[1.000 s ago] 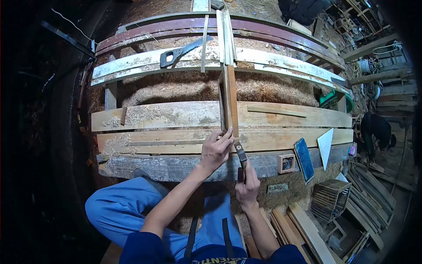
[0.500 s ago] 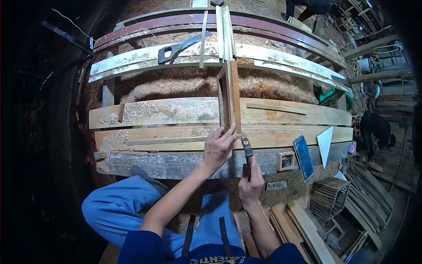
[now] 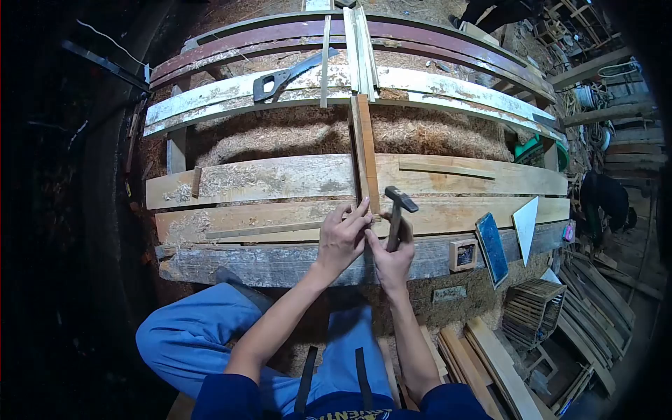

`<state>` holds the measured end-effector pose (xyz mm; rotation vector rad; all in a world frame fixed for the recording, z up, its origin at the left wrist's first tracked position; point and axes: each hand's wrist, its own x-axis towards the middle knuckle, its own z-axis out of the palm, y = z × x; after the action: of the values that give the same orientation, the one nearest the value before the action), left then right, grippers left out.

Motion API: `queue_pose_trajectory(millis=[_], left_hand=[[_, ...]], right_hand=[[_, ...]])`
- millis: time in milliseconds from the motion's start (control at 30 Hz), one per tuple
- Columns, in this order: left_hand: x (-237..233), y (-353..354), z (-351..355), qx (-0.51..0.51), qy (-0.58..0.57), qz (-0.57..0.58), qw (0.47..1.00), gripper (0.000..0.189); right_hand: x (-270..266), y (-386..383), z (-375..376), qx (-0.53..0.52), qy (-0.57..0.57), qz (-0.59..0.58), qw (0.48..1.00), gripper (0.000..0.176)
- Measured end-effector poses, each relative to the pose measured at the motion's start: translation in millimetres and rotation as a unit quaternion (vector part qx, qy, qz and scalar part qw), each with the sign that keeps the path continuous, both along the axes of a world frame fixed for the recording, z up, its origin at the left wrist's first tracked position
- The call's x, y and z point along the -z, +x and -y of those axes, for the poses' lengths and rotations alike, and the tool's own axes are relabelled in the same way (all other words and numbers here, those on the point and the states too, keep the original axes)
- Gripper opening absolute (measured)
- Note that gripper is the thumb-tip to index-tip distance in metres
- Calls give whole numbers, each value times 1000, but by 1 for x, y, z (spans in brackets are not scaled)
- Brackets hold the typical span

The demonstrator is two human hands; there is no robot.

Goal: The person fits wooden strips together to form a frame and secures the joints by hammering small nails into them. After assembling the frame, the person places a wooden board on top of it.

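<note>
Fingers of my right hand [image 3: 393,266] wrap closed round the hammer [image 3: 395,222]; those of my left hand [image 3: 340,241] curl at the wooden frame's near end, their exact grip unclear; beneath spreads the plank bench [image 3: 280,176]; the wooden frame [image 3: 370,164] crosses it lengthwise from me; the handsaw [image 3: 278,82] lies beyond, leftward; the hammer's head is just right of the frame.

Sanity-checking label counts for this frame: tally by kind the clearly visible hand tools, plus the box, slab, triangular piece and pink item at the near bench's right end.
Hammer: 1
Handsaw: 1
Small square wooden box: 1
Blue slab: 1
White triangular piece: 1
Small pink item: 1
Total: 6
</note>
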<state>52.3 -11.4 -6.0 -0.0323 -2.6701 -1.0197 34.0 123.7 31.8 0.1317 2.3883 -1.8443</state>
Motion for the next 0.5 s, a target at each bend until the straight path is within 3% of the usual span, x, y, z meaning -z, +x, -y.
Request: queue_pose_trajectory(millis=[33, 433, 500], left_hand=[[0, 0, 0, 0, -1, 2, 1000, 35], [-1, -3, -1, -1, 4, -7, 1000, 31], [-5, -4, -2, -19, 2, -23, 1000, 28]], right_hand=[[6, -2, 2, -17, -55, 2, 998, 39], [22, 1, 16, 41, -66, 12, 997, 27], [34, 5, 24, 98, -85, -72, 989, 24]])
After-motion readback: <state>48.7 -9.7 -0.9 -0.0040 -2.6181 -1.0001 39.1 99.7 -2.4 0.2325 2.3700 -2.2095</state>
